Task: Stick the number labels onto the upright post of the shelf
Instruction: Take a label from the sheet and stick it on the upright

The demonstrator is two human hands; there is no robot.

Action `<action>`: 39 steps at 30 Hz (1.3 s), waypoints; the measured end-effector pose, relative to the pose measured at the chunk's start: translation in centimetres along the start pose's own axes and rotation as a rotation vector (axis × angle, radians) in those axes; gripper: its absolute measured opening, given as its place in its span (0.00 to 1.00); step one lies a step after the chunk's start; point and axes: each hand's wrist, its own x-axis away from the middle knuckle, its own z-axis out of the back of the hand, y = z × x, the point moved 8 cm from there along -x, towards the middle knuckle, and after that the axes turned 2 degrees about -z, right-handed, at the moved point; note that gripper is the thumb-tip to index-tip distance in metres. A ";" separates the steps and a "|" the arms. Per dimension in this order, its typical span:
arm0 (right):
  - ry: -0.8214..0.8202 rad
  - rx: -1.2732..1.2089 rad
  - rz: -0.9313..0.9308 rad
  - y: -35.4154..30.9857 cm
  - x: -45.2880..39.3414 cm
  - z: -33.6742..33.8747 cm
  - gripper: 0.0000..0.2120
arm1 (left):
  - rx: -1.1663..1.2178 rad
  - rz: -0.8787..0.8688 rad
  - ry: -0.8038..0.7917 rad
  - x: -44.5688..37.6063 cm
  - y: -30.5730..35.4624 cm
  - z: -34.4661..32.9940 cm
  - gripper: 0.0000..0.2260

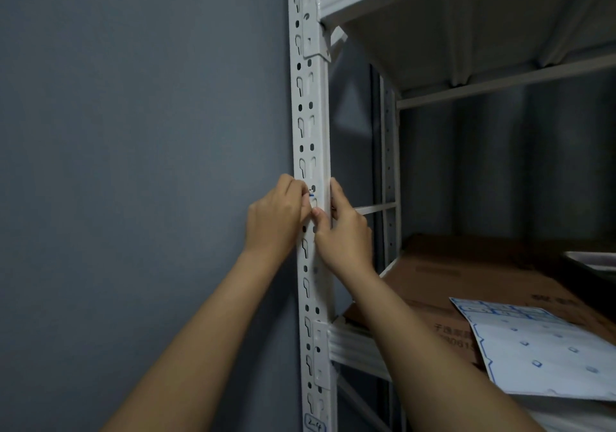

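Two bare hands meet on the front face of a white perforated upright post (310, 125) of a metal shelf, about midway between the upper and lower shelf beams. The left hand (275, 218) presses from the post's left edge, its fingertips bunched over a small label (312, 198) of which only a blue line and a sliver of white show; whatever is printed on it is hidden. The right hand (345, 231) grips the post's right edge, thumb across the face and touching the left fingers just below the label. Whether the label is fully stuck down cannot be told. At the post's foot, by the bottom edge of the view, a second label (315, 426) reading "2-4" is partly cut off. On the lower shelf, a label sheet (546, 351) with blue-outlined blanks lies over a brown cardboard box (440, 285), its right part running out of view.
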 end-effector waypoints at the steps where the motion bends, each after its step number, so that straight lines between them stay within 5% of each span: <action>1: -0.003 -0.001 -0.002 0.0 0.0 0.0 0.28 | -0.002 -0.015 -0.021 -0.3 -0.1 0.0 0.12; 7: -0.014 -0.016 -0.017 -0.1 0.2 0.1 0.28 | 0.094 0.125 -0.340 -0.8 -1.0 -1.4 0.08; 12: -0.031 -0.008 0.002 -0.1 -0.2 0.2 0.28 | 0.257 0.168 -0.391 -0.7 -1.3 -1.2 0.04; 26: -0.072 -0.103 -0.026 0.4 -0.3 -0.1 0.30 | 0.737 0.452 -0.208 1.6 -3.2 0.6 0.09; 31: 0.084 -0.374 0.084 -1.8 1.6 3.1 0.13 | 0.917 0.562 -0.238 2.4 -2.6 1.0 0.08; 39: -0.084 -0.644 0.002 -3.9 2.6 3.0 0.05 | 1.015 0.545 -0.203 2.7 -1.4 2.5 0.07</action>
